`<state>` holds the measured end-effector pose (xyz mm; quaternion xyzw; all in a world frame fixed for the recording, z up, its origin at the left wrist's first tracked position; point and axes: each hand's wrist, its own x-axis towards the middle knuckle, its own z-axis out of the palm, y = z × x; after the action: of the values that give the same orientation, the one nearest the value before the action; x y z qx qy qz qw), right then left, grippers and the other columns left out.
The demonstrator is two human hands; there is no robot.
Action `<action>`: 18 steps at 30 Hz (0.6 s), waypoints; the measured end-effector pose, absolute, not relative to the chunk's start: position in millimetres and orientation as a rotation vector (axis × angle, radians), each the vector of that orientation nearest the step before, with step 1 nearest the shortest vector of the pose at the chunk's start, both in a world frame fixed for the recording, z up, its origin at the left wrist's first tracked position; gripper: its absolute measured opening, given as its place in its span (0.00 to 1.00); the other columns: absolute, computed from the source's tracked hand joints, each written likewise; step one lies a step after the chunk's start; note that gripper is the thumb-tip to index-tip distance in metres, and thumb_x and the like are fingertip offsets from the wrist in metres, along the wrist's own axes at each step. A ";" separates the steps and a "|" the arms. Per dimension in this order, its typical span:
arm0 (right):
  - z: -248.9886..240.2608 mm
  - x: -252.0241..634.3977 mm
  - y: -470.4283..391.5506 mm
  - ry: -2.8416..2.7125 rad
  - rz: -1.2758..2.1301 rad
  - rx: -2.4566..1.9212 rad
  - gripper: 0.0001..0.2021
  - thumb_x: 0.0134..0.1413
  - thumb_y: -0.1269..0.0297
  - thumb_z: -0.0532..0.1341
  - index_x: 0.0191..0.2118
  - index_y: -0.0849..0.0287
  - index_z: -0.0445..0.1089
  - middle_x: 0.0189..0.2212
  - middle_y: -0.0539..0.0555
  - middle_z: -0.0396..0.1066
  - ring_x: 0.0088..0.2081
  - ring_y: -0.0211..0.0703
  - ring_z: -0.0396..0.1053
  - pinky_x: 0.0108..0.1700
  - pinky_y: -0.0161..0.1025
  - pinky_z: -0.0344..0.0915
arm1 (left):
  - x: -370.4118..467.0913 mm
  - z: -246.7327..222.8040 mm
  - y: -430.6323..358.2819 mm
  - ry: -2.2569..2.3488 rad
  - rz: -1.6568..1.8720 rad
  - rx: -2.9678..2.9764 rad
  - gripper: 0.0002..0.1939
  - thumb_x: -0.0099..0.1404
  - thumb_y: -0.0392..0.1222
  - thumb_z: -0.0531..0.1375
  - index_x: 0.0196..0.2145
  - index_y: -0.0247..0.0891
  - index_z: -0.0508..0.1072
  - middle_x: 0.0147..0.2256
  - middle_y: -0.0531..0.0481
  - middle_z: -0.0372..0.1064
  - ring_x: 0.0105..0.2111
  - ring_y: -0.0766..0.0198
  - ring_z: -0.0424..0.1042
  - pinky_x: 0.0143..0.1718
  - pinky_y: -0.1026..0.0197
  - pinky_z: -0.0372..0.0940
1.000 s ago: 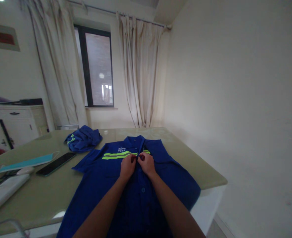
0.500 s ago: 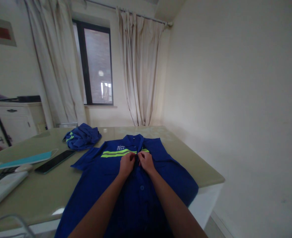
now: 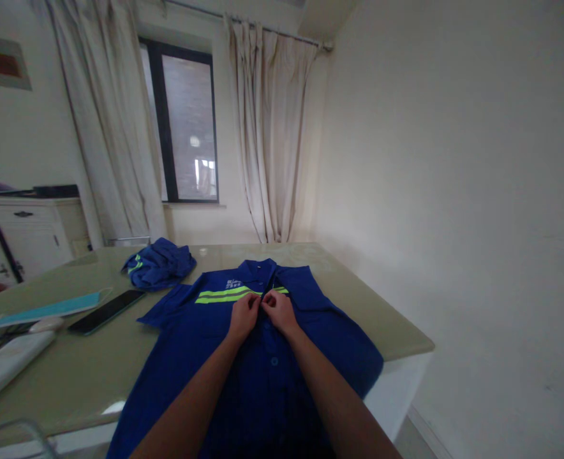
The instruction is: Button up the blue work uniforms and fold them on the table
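"Across the near part of the table [image 3: 103,373], what lies under the hands?"

"One blue shirt [image 3: 258,382], front up, its collar [image 3: 258,269] pointing away from the person and its lower part running past the near edge."

"And the hands themselves?"

"Both work at the front opening, around chest height. The left hand [image 3: 244,314] has its fingertips closed in a pinch on the cloth there; the right hand [image 3: 281,310] pinches it from the other side, the two almost meeting. Whether a button sits between them, I cannot tell; the fingers hide it."

"What shows around that spot?"

"A yellow-green band [image 3: 222,296] crosses the chest, partly behind the hands, with white lettering [image 3: 233,284] just above it on the left. Nearer, between the forearms, one round button [image 3: 274,361] is visible."

"And farther out?"

"Left of the collar, a crumpled blue garment [image 3: 160,264] with similar bright stripes. Near the spread sleeve [image 3: 164,308] lies a dark phone [image 3: 106,312], then a light-blue mask [image 3: 47,310] and a long white object [image 3: 11,366]."

"Beyond the table?"

"Pale curtains [image 3: 275,134] flank a dark-framed window [image 3: 189,127]; a white cabinet [image 3: 28,236] stands at the left."
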<state>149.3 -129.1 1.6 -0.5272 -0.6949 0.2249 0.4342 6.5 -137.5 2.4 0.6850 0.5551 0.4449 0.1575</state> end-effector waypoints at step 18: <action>-9.6 155.0 -94.6 -1.649 0.815 -1.384 0.07 0.51 0.65 0.62 0.28 0.61 0.76 0.23 0.49 0.73 0.27 0.39 0.67 0.31 0.33 0.60 | 10.2 -1.9 -137.9 1.603 1.140 2.051 0.12 0.66 0.32 0.59 0.47 0.41 0.74 0.33 0.54 0.78 0.34 0.65 0.77 0.37 0.66 0.65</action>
<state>155.0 -94.6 -9.6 -0.5490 -0.6541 0.3233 0.4076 10.2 -137.9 -1.9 0.7135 0.5578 0.3968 0.1492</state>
